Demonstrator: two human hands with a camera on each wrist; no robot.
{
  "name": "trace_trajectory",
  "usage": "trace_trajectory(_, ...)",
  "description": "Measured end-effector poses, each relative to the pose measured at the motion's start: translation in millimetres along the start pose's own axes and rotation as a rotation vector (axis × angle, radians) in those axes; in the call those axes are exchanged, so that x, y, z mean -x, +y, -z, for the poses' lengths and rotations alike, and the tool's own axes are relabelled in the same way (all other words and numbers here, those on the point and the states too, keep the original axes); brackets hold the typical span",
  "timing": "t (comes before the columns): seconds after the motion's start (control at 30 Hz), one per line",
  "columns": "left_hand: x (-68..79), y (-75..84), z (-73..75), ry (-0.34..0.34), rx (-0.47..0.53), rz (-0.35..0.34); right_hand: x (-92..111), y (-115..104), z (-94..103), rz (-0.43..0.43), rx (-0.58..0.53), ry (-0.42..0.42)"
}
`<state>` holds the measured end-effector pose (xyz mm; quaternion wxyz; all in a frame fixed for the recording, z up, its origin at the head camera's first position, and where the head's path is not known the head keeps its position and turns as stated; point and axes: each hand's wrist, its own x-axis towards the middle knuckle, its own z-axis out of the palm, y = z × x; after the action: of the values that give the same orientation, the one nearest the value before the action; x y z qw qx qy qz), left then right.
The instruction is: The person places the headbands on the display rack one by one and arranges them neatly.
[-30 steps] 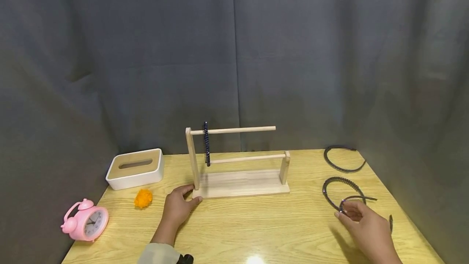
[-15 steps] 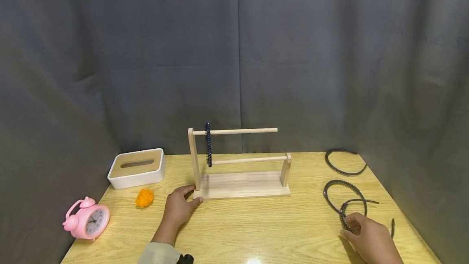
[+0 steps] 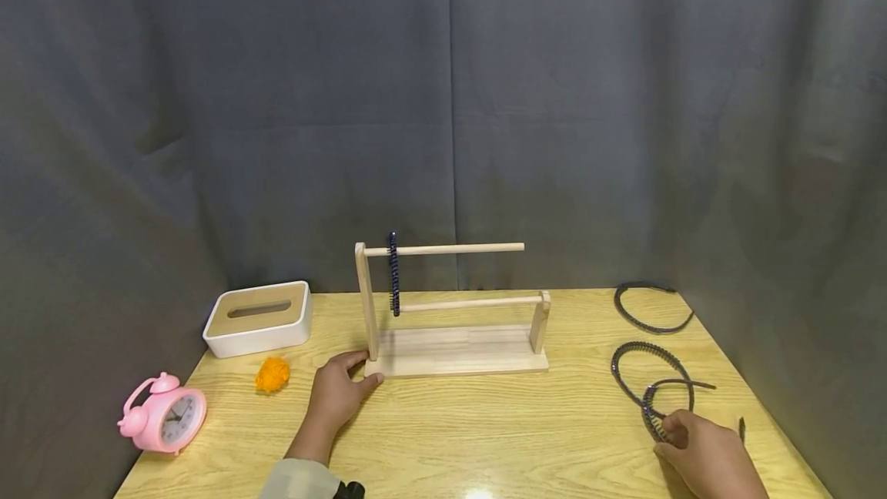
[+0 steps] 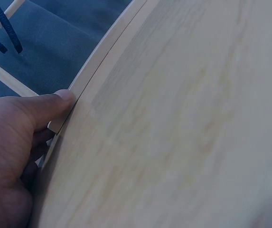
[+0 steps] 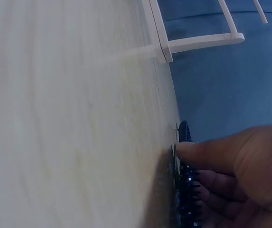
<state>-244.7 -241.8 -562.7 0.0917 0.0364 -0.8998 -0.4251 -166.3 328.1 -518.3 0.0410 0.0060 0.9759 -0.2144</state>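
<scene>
My left hand point(image 3: 337, 391) grips the front left corner of a wooden two-bar stand point(image 3: 453, 360); in the left wrist view the thumb lies on the base's front edge. A dark headband point(image 3: 394, 276) hangs upright near the left end of the upper bar. At the right, my right hand point(image 3: 707, 449) pinches a dark toothed headband point(image 3: 648, 406) low at the tabletop. This headband overlaps another headband point(image 3: 640, 345) lying behind it. In the right wrist view the thumb point(image 5: 192, 151) is on the near side of the toothed band, fingers partly hidden behind it.
A third loose headband point(image 3: 647, 327) lies at the far right edge. A dark tip point(image 3: 742, 430) shows beside my right hand. Left of the stand are a tissue box point(image 3: 259, 341), an orange fluffy ball point(image 3: 272, 374) and a pink alarm clock point(image 3: 166, 416). Grey curtains surround the table.
My right hand has lowered the headband onto the tabletop and shifted slightly toward me and right along it. The left hand stays at the stand's corner.
</scene>
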Motion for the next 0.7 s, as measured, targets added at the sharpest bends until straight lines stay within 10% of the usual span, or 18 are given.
trace_trajectory(0.27,-0.8,-1.4,-1.0,0.001,0.000,-0.004,2.0,-5.4,7.7,-0.032,0.004,0.071)
trace_trajectory(0.7,0.7,1.1,-0.2,-0.004,0.004,0.012,13.4,-53.2,18.5,0.171,-0.115,0.523)
